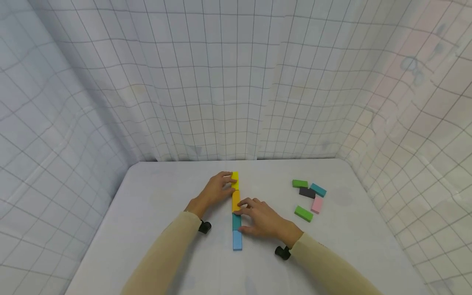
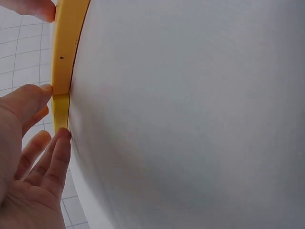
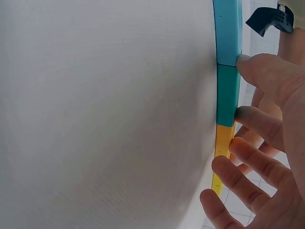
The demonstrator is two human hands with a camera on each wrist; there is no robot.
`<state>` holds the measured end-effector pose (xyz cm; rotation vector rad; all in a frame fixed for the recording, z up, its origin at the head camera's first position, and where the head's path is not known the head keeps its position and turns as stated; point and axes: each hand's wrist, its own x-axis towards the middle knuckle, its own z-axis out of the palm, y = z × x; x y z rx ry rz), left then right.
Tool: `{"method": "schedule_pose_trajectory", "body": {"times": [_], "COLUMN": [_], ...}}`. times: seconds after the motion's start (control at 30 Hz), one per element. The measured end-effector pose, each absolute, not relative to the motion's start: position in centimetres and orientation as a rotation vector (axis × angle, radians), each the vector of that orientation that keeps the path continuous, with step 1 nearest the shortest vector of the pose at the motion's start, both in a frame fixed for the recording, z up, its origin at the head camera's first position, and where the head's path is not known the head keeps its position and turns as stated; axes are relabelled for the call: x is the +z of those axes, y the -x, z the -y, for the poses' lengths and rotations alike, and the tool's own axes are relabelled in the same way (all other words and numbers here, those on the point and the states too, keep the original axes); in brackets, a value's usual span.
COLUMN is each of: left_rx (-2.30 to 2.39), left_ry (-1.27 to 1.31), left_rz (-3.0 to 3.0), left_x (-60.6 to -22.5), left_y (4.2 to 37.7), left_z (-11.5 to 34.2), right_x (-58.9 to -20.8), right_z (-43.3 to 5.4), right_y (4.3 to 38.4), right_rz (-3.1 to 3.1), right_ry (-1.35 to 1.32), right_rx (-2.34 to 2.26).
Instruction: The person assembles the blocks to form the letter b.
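Four blocks stand end to end in a straight line on the white table: a yellow block at the far end, then an orange block, a teal block and a light blue block nearest me. My left hand touches the yellow block with its fingers, the thumb at the yellow-orange seam. From the other side, my right hand has its thumb at the blue-teal seam and its index fingertip by the teal-orange seam. Its other fingers spread loosely along the orange block and beyond.
To the right lie several loose blocks: two green blocks, a black block, a blue block and a pink block. Grid-patterned white curtains surround the table at the back and sides.
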<state>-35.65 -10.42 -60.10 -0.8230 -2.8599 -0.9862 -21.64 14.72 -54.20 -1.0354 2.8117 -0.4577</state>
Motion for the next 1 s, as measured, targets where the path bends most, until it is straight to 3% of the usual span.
{"method": "schedule_pose_trajectory", "body": {"times": [0.23,0.53,1.0], "left_rx": [-1.016,-1.010,-0.882], "left_ry": [0.853,0.786,0.819], "left_rz": [2.802,2.918,2.992], "left_x": [-60.3,-54.5,-54.4], "left_y": [34.6,30.8,29.1], "left_z": [11.0,9.9,10.0], "right_x": [-54.1,-54.0,-54.2], "right_z": [-14.8,-14.9,-14.8], "right_y": [21.4,21.5,21.6], "right_rz": [-2.802,-2.803,-2.798], "right_ry": [1.021,1.038,1.044], "right_rx": [-0.453,-0.460,-0.479]}}
